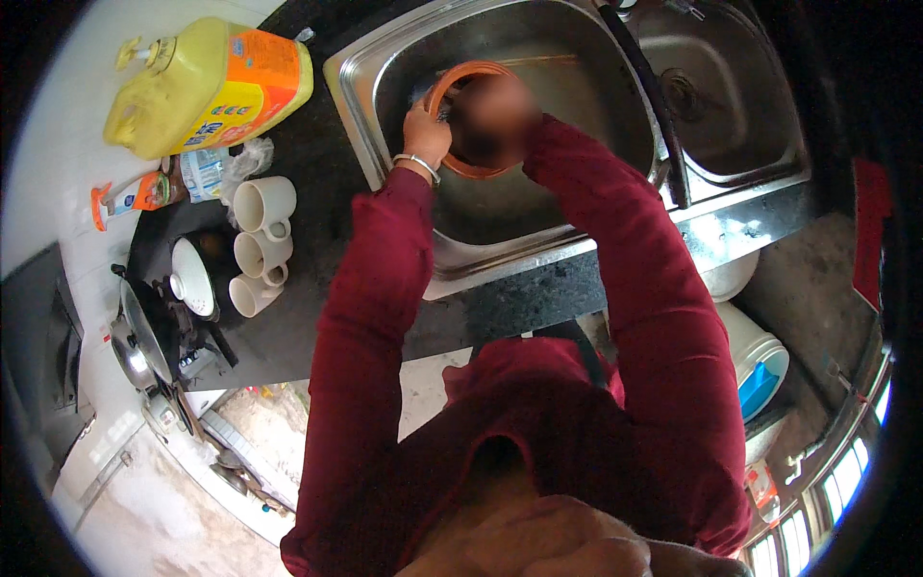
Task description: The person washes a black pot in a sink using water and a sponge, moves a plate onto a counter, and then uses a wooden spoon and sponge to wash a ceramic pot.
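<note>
Orange round clay bowl (460, 144) sits in the steel sink (538, 207); left hand (426, 130) grips its rim, right hand is blurred, so I cannot tell. Washing seems unfinished; three white mugs (258, 248) wait on the bench (317, 173).

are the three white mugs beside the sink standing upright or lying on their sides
On their sides. The three white mugs lie on the dark counter, open mouths facing left and handles showing.

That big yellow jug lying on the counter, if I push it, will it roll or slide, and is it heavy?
The yellow jug lies on its side on the counter; its flattish, boxy body suggests it would slide rather than roll. It looks large beside the white mugs, so probably heavy if full; the fill level cannot be seen.
</note>
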`<act>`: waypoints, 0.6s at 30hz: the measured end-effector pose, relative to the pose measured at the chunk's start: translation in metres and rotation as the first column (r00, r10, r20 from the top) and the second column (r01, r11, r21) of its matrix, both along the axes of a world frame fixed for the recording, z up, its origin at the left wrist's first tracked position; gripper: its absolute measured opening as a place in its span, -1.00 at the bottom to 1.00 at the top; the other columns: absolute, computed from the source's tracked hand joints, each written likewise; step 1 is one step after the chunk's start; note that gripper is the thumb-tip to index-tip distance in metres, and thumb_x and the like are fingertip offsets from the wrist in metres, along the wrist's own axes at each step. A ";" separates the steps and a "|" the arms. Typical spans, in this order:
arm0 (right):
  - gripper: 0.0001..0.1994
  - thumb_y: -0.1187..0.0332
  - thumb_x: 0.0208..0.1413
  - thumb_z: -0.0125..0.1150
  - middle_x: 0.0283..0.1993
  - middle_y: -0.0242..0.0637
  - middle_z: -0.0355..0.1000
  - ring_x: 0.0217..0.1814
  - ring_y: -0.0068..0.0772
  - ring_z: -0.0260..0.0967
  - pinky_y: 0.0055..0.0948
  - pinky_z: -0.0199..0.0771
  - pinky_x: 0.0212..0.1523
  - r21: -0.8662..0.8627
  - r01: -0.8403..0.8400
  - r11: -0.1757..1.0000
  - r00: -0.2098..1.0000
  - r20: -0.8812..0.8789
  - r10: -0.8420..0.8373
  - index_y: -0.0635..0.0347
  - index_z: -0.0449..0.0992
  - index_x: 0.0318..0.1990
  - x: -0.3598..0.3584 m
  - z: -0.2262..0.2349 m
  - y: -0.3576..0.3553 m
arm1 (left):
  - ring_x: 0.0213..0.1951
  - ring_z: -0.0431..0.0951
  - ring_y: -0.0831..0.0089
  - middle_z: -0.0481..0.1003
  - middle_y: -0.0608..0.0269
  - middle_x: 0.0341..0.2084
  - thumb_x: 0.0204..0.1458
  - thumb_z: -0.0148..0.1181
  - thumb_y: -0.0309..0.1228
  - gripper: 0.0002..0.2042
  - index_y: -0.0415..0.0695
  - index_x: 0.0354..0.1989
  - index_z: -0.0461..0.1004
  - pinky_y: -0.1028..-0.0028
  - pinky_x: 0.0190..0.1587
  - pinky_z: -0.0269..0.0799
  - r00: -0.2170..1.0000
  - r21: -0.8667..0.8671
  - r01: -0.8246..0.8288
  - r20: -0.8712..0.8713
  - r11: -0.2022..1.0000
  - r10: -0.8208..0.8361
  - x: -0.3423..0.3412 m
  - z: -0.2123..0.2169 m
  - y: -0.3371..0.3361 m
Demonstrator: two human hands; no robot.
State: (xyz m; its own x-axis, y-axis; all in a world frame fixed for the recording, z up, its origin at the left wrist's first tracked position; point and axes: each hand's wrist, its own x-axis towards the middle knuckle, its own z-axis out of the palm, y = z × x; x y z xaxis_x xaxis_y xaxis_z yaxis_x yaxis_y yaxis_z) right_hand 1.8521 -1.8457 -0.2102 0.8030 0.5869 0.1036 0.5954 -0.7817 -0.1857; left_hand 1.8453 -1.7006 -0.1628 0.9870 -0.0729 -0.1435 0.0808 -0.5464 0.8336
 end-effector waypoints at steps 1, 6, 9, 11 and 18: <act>-0.51 0.29 -0.06 0.08 -0.06 -0.17 0.36 -0.12 -0.04 0.35 -0.22 0.45 -0.28 -0.031 0.003 1.000 1.000 0.009 -0.003 0.09 0.29 0.10 -0.002 0.005 -0.005 | -0.22 0.48 0.30 0.49 0.09 -0.28 -0.24 -0.03 -0.73 -0.55 -0.25 -0.06 0.37 0.44 -0.13 0.33 1.000 -0.007 0.013 0.011 1.000 -0.013 0.001 0.001 0.000; -0.67 0.29 -0.12 0.14 -0.11 -0.03 0.41 -0.16 -0.09 0.41 -0.19 0.46 -0.28 0.106 0.197 0.975 0.976 -0.113 -0.185 0.21 0.49 -0.16 -0.027 -0.004 -0.003 | -0.15 0.47 0.13 0.48 0.01 -0.23 -0.24 -0.02 -0.70 -0.50 -0.20 0.01 0.34 0.40 -0.09 0.33 0.979 0.187 0.067 0.176 0.980 -0.100 0.001 -0.013 -0.003; -0.69 0.35 -0.13 0.08 -0.20 0.06 0.43 -0.19 -0.03 0.43 -0.18 0.44 -0.23 0.558 0.398 0.728 0.890 -0.428 -0.159 0.21 0.48 -0.17 -0.039 -0.004 0.001 | -0.09 0.42 0.00 0.43 -0.11 -0.18 -0.25 0.00 -0.67 -0.51 -0.22 0.00 0.33 0.31 -0.04 0.33 0.932 0.336 0.100 0.297 0.936 -0.206 -0.003 -0.002 -0.015; -0.67 0.39 -0.13 0.04 -0.25 0.12 0.43 -0.20 0.04 0.42 -0.17 0.42 -0.19 0.644 0.449 0.619 0.842 -0.537 -0.052 0.20 0.46 -0.14 -0.043 -0.004 0.002 | -0.08 0.41 0.00 0.43 -0.12 -0.18 -0.25 0.00 -0.65 -0.54 -0.24 -0.03 0.34 0.30 -0.04 0.32 0.981 0.210 0.087 0.153 0.974 -0.120 0.001 0.000 -0.016; -0.44 0.30 -0.06 0.08 0.19 0.02 0.13 0.11 0.03 0.20 -0.06 0.13 0.11 0.169 0.032 0.985 0.976 -0.220 0.006 -0.05 0.20 0.18 -0.066 -0.047 -0.019 | -0.16 0.41 -0.08 0.43 -0.18 -0.23 -0.23 -0.03 -0.63 -0.61 -0.27 -0.12 0.39 0.25 -0.11 0.33 0.981 0.293 0.129 0.100 0.947 -0.165 0.012 0.009 -0.018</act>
